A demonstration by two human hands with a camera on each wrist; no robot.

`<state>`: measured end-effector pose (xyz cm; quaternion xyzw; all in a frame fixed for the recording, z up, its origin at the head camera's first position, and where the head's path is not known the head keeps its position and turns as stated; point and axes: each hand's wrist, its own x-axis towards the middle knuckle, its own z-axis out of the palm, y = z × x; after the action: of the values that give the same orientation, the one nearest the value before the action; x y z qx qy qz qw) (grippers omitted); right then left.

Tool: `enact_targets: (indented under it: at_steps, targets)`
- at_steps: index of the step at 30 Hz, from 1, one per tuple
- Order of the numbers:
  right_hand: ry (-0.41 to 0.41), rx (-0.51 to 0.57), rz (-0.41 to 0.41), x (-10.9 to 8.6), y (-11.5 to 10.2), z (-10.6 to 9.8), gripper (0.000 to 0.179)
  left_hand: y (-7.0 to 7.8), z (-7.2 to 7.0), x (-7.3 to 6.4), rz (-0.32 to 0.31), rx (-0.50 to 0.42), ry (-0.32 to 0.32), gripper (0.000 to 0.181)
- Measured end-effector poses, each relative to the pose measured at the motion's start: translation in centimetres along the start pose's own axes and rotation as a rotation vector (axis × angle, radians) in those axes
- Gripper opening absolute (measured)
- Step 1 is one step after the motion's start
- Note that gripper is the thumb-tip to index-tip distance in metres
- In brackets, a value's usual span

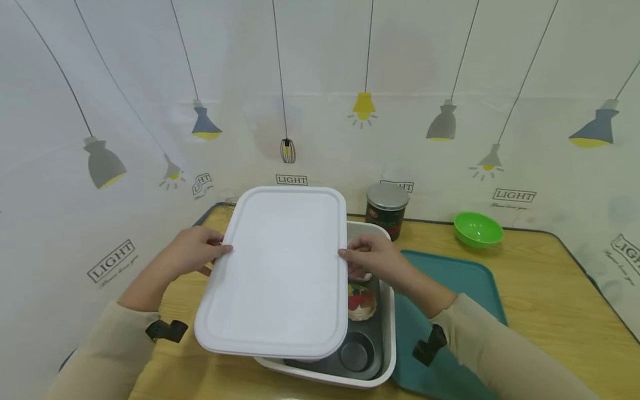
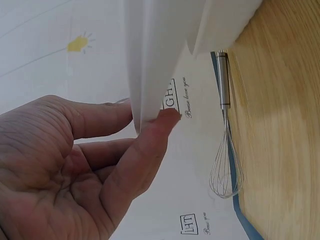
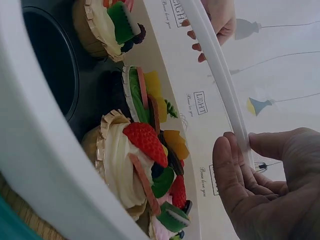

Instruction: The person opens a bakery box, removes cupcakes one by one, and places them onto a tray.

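A white rectangular lid (image 1: 280, 272) is held tilted above a white box (image 1: 389, 333), covering the box's left part in the head view. My left hand (image 1: 195, 250) pinches the lid's left edge between thumb and fingers, as the left wrist view also shows. On the opposite edge, my right hand (image 1: 372, 256) pinches with the thumb on top and fingers beneath. Inside the box lies a dark muffin tin (image 1: 356, 355) with one bare cup showing. Several fruit-topped cupcakes (image 3: 130, 165) sit in its other cups, with strawberry and green pieces on cream.
A teal tray (image 1: 450, 278) lies right of the box. Behind stand a dark canister (image 1: 386, 211) with a silver lid and a green bowl (image 1: 478, 229). A whisk (image 2: 225, 130) lies near the wooden table's (image 2: 280, 150) edge. A lamp-patterned wall sheet (image 1: 320, 72) rises behind.
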<state>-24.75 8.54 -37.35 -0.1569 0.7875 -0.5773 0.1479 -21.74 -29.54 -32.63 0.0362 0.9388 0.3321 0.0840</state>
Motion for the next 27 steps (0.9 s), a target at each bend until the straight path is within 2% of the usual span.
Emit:
enact_targets:
  at_steps: [9, 12, 18, 23, 27]
  targets:
    - [-0.01, 0.005, 0.019, 1.5, -0.7, 2.0, 0.028, -1.3, -1.6, -0.1, -0.017, 0.063, -0.028, 0.041]
    - [-0.028, 0.039, 0.016, 2.2, -0.9, 2.8, 0.028, -1.9, -2.4, -0.1, -0.031, 0.073, -0.039, 0.042]
    - [-0.12, 0.195, 0.07, 4.0, -0.9, 4.8, 0.027, -3.9, -4.0, 0.2, -0.059, 0.129, -0.042, 0.042]
    - [-0.132, 0.202, 0.147, 5.5, -2.0, 7.0, 0.025, -6.0, -5.4, 0.8, -0.068, 0.215, -0.008, 0.045]
    - [-0.166, 0.194, 0.174, 6.3, -2.8, 8.6, 0.024, -7.5, -6.3, 1.0, -0.107, 0.238, -0.03, 0.048]
